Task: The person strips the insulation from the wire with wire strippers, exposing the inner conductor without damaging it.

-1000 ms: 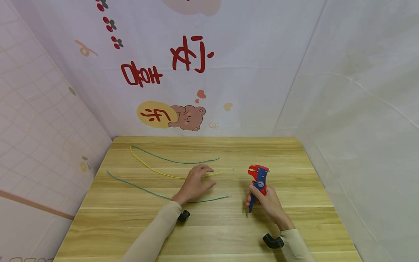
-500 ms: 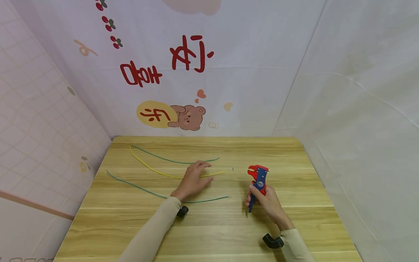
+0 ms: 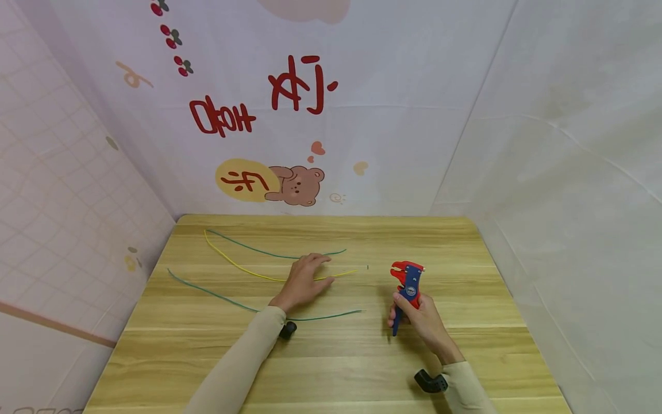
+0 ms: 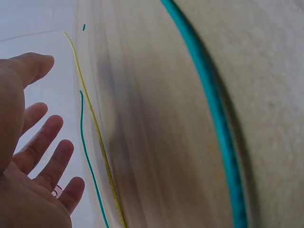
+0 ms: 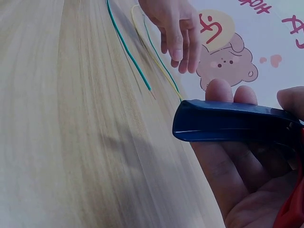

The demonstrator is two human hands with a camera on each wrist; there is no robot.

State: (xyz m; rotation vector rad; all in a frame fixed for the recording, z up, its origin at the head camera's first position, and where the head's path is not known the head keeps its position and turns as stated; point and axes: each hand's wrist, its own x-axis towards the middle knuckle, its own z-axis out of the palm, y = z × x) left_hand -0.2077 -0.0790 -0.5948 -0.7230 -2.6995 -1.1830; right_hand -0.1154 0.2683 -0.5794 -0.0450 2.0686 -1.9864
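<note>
My left hand (image 3: 302, 280) hovers over the middle of the yellow wire (image 3: 237, 265), fingers loosely spread and apart from it in the left wrist view. Beyond that wire lies a green wire (image 3: 254, 249), partly behind the fingertips. A second green wire (image 3: 217, 295) runs nearer to me, passing under the left wrist; its right end shows bare metal strands (image 5: 153, 94). My right hand (image 3: 428, 323) grips a red and blue wire stripper (image 3: 412, 280) by its handles, its red jaws pointing away from me. In the right wrist view the blue handle (image 5: 232, 121) crosses the fingers.
A tiny green offcut (image 3: 368, 267) lies just past the yellow wire's right end. The wooden table (image 3: 331, 374) meets a printed white cloth wall (image 3: 393, 144) at the back, with more cloth at both sides. A black camera (image 3: 431, 381) sits on the right wrist.
My left hand has drifted up and slightly left, from beside the yellow wire's right part to over its middle. The right hand and wire stripper have hardly moved.
</note>
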